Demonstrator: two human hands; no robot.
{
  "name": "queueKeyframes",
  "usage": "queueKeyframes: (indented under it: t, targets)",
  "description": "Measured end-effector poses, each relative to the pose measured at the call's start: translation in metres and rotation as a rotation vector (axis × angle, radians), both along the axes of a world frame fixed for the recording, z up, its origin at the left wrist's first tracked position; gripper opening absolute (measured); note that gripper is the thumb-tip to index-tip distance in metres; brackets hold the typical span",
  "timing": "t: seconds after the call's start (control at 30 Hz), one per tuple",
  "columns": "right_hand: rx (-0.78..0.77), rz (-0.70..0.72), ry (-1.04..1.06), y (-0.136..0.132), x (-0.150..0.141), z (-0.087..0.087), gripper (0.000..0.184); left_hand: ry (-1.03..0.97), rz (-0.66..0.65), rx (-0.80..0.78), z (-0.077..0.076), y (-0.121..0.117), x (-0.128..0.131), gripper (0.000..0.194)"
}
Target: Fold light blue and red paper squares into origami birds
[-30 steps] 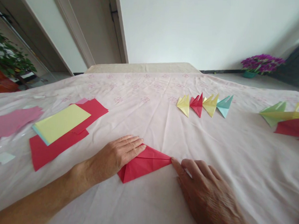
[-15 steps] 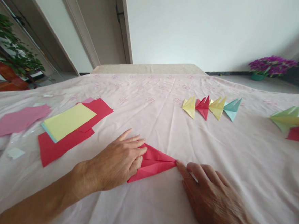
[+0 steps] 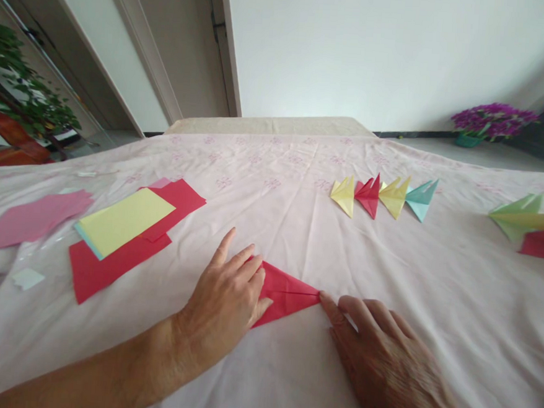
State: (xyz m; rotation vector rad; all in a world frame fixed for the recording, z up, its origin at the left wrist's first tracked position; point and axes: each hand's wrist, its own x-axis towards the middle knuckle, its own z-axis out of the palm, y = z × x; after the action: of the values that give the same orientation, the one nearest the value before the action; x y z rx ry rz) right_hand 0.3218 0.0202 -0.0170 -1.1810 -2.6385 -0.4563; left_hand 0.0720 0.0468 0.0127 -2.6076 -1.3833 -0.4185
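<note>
A folded sheet of red paper (image 3: 287, 290) lies on the pink tablecloth, its narrow point toward the right and a crease along its middle. Spread over its wide left end is my left hand (image 3: 228, 291), palm down, fingers apart, thumb resting on the lower flap. That end is partly covered. At the sharp tip, my right hand (image 3: 382, 355) presses with one fingertip while its other fingers are curled under; the paper's very tip is hidden there.
On the left lie yellow paper (image 3: 126, 222), red sheets (image 3: 103, 279) and pink sheets (image 3: 33, 221). A row of folded paper pieces (image 3: 368, 195) stands at the back right. More folded papers (image 3: 516, 215) are at the right edge. A white scrap (image 3: 28, 278) lies left.
My left hand has turned and its fingers have spread more, with the thumb out onto the paper. The wide end's lower flap looks narrower. My right hand stays at the tip.
</note>
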Motion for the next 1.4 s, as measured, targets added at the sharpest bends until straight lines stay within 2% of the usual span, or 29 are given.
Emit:
queueKeyframes:
  t: [0.13, 0.3, 0.53, 0.73, 0.9, 1.0, 1.1, 1.23, 1.4]
  targets:
    - [-0.019, -0.003, -0.010, 0.000, 0.000, -0.002, 0.038, -0.011, -0.003, 0.109, -0.012, -0.007, 0.000, 0.018]
    - [-0.041, -0.007, -0.029, 0.000, 0.002, -0.003, 0.038, -0.042, -0.053, 0.167, -0.016, -0.004, -0.004, 0.012]
    - [-0.030, -0.017, -0.043, -0.001, 0.001, -0.002, 0.036, -0.077, -0.241, 0.044, -0.020, 0.003, -0.009, 0.021]
    - [-0.038, -0.029, -0.031, -0.001, -0.001, 0.000, 0.035, 0.057, -0.180, -0.115, -0.012, 0.005, -0.002, 0.023]
    - [-0.055, -0.038, -0.017, -0.001, -0.002, 0.003, 0.032, 0.136, -0.096, -0.126, -0.008, 0.001, 0.009, 0.049]
    - [-0.080, -0.050, -0.018, -0.002, -0.002, 0.005, 0.030, 0.173, -0.078, -0.087, -0.012, -0.004, 0.011, 0.043]
    - [-0.123, -0.061, -0.027, -0.003, -0.002, 0.006, 0.028, 0.127, -0.145, -0.042, -0.021, -0.008, 0.009, 0.037]
    - [-0.147, -0.078, -0.031, -0.003, -0.002, 0.005, 0.027, 0.077, -0.218, -0.055, -0.031, -0.010, 0.006, 0.041]
    - [-0.173, -0.097, -0.021, -0.003, -0.003, 0.005, 0.026, 0.015, -0.174, -0.105, -0.032, -0.011, 0.010, 0.038]
